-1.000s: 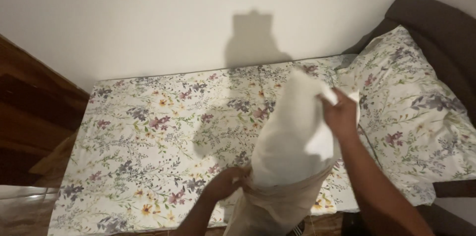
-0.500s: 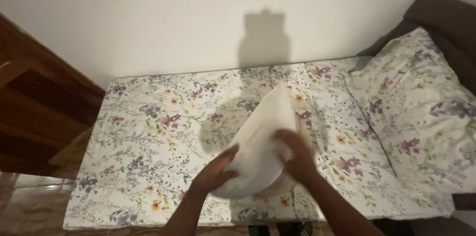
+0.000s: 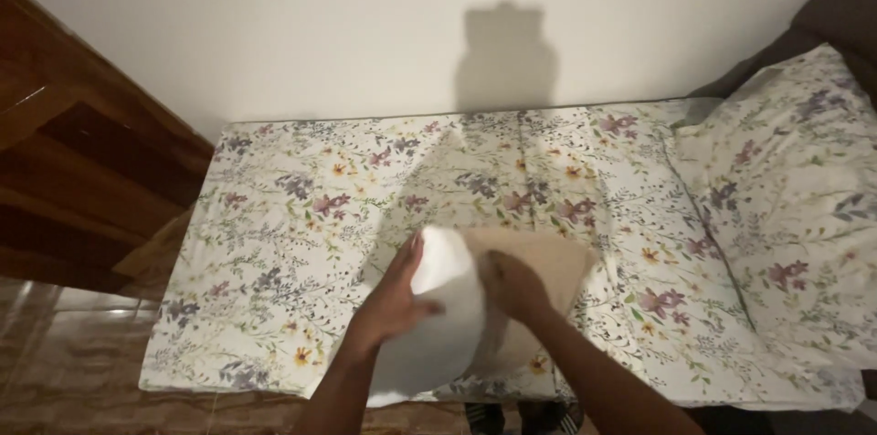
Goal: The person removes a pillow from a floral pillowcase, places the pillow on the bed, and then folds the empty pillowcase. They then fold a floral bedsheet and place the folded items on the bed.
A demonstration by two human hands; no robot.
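The white pillow lies at the near edge of the bed, partly inside a beige pillowcase that spreads to its right on the floral sheet. The left hand closes its grip on the pillow's left side, while the right hand presses on the pillowcase, fingers curled into the cloth. A floral pillow rests at the far right.
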